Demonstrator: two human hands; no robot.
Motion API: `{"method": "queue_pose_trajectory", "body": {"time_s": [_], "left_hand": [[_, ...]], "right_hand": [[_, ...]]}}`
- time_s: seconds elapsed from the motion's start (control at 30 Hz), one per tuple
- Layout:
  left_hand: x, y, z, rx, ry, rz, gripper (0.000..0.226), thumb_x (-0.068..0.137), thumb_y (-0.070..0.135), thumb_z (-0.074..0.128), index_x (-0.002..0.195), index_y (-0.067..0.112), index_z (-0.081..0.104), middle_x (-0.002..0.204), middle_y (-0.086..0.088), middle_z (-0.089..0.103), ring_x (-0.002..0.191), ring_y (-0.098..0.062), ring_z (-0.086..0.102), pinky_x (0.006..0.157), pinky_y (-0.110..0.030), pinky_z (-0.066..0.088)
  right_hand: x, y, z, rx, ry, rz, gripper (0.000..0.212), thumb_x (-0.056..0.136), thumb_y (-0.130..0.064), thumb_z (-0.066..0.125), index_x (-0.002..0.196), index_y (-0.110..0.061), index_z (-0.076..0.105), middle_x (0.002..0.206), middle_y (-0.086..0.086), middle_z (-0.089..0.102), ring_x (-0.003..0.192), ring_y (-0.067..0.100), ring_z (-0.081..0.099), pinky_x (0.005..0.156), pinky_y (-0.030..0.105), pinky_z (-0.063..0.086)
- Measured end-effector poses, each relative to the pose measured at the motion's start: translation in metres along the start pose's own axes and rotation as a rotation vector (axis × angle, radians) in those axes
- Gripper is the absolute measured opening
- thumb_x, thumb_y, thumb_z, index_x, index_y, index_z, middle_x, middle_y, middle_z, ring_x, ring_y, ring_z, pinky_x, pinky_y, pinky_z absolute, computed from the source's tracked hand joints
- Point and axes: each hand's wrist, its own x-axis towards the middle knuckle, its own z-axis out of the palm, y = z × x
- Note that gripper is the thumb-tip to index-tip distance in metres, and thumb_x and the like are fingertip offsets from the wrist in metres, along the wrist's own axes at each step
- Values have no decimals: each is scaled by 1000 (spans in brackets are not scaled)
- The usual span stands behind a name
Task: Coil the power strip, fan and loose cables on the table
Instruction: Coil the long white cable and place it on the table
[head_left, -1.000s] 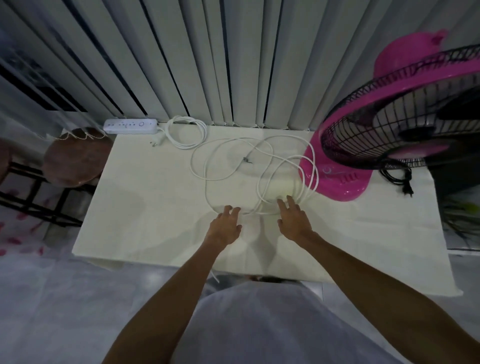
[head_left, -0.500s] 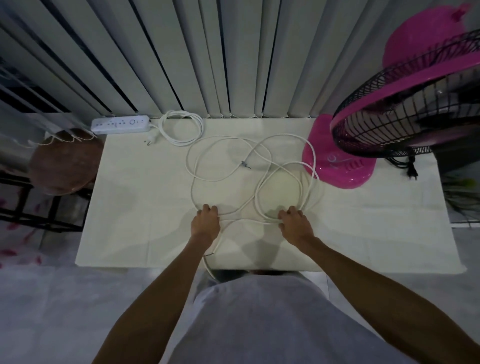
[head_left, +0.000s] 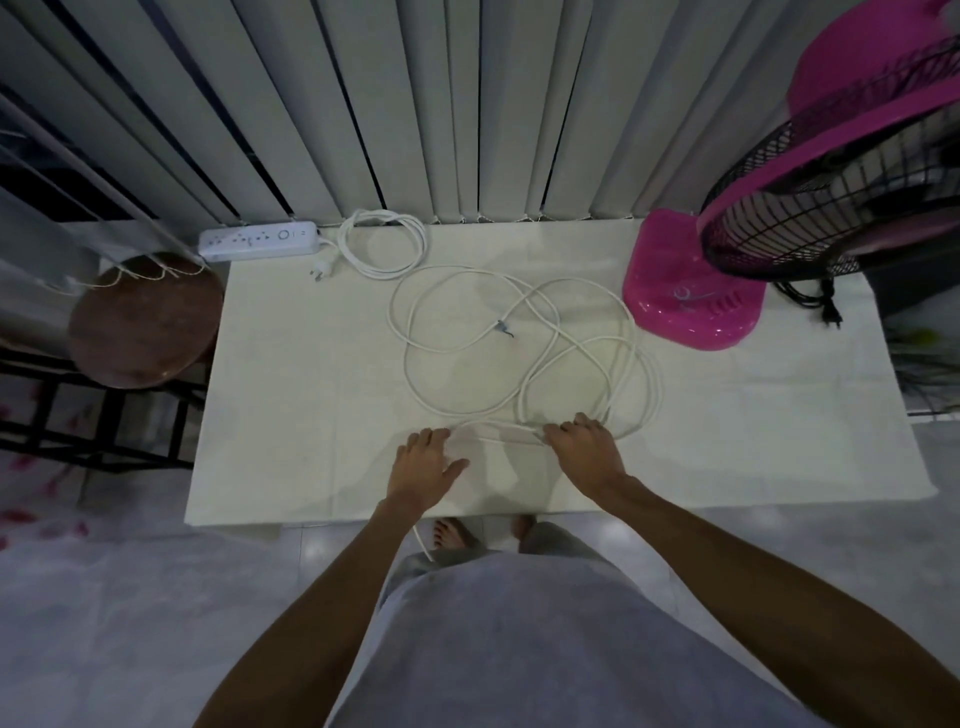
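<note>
A long loose white cable (head_left: 524, 338) sprawls in several loops over the middle of the white table (head_left: 291, 415); one end hangs off the front edge. My right hand (head_left: 584, 449) is closed on strands at the loops' near side. My left hand (head_left: 423, 465) lies flat and spread on the table beside the cable, holding nothing. A white power strip (head_left: 258, 240) sits at the back left corner with its cord (head_left: 382, 247) coiled beside it. The pink fan (head_left: 696, 291) stands at the back right, its black cord (head_left: 813, 296) bundled behind the base.
Vertical blinds (head_left: 467, 104) hang just behind the table. A round brown stool (head_left: 143, 319) on a black frame stands off the table's left edge. The fan's cage overhangs the right end of the table. My bare feet (head_left: 457, 532) show under the front edge.
My left hand has let go of the cable and opened flat on the table. My right hand still grips the strands. The view has tilted down.
</note>
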Motion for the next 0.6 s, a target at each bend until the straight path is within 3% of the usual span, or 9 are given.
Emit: {"method": "queue_pose_trajectory", "body": {"time_s": [0.1, 0.2, 0.33, 0.5, 0.6], "left_hand": [[2, -2, -3, -110, 23, -91, 54, 98, 30, 55, 144, 7, 39, 137, -16, 50, 127, -35, 45, 104, -45, 36], [6, -10, -12, -265, 170, -158, 32, 101, 15, 47, 129, 2, 58, 121, -22, 58, 113, -40, 55, 96, -42, 42], [10, -22, -37, -609, 242, -190, 23, 99, 17, 56, 107, 3, 73, 100, -15, 74, 91, -30, 67, 79, -27, 44], [19, -27, -66, -684, 91, -262, 42, 88, 50, 66, 72, 12, 73, 60, 2, 64, 53, -9, 55, 50, -22, 38], [21, -28, -79, -1154, -186, -266, 44, 94, 52, 57, 90, 9, 69, 55, 7, 33, 44, -8, 24, 40, -19, 18]], "right_hand": [[-2, -20, 2, 47, 167, -76, 14, 78, -14, 81, 71, -8, 70, 53, 8, 66, 62, 29, 65, 57, 33, 52], [-2, -33, 1, 206, 193, -39, 14, 92, -14, 68, 85, -2, 69, 64, 14, 65, 56, 36, 63, 52, 38, 53], [-2, -32, -2, 228, 177, 12, 26, 101, -24, 53, 99, -1, 65, 76, 15, 66, 55, 40, 63, 46, 41, 51], [5, -15, -9, 192, 150, 114, 35, 105, -35, 38, 106, -5, 57, 89, 11, 66, 69, 40, 67, 57, 42, 53], [8, -6, -14, 211, 172, 122, 36, 105, -37, 40, 103, -6, 58, 86, 10, 66, 66, 40, 65, 56, 43, 54]]}}
